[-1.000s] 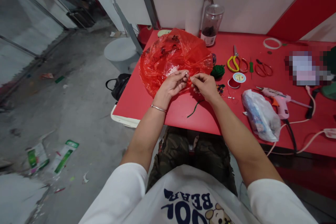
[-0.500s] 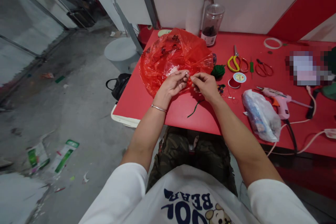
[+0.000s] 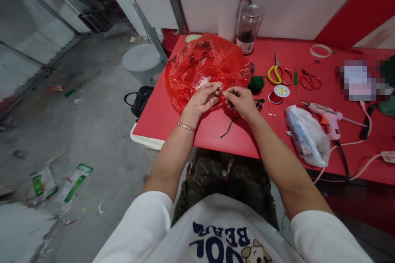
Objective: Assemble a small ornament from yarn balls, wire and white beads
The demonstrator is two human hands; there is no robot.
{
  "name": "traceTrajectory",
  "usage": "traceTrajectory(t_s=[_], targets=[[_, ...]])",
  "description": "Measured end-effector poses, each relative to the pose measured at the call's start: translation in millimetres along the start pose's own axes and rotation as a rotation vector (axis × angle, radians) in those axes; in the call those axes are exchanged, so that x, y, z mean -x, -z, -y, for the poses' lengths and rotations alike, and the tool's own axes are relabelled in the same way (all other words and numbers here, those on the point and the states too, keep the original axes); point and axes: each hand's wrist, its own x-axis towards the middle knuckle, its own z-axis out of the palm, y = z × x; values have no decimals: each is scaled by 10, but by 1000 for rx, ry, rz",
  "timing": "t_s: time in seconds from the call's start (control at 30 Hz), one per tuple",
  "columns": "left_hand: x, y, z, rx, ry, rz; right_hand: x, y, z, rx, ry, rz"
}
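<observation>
My left hand [image 3: 206, 98] is closed in a pinch, with a small white bead [image 3: 220, 86] at its fingertips. Close beside it, my right hand [image 3: 240, 100] pinches with thumb and forefinger; whatever is between them is too fine to make out. Both hands are over the near edge of a crumpled red plastic bag [image 3: 188, 68]. More white beads [image 3: 203, 81] lie in a clear packet on that bag. Below my right hand, a green yarn end [image 3: 227, 129] trails on the red table [image 3: 210, 134]. A spool of red thread [image 3: 275, 96] stands to the right, near a few loose beads [image 3: 271, 114].
Behind my right hand sits a green yarn ball [image 3: 256, 84]. Yellow-handled scissors [image 3: 274, 73], red-handled pliers [image 3: 310, 81], a pink glue gun [image 3: 330, 119] with cords and a white plastic bag [image 3: 307, 137] lie rightward. A clear jar [image 3: 250, 24] stands at the back.
My right hand has shifted very slightly left, its fingertips closer to the bead. My left hand stays in place.
</observation>
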Motion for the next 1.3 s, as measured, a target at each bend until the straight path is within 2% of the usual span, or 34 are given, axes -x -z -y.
traceTrajectory(t_s=[0.67,0.93,1.3], targets=[[14,4,2,-33,4,8,12,1,26,8,-4,15],[47,-36,0,-91,-4,9,-4,-9,54,24,-91,-77],[57,-95,44,-269,-72,-77,-9,10,21,87,18,-54]])
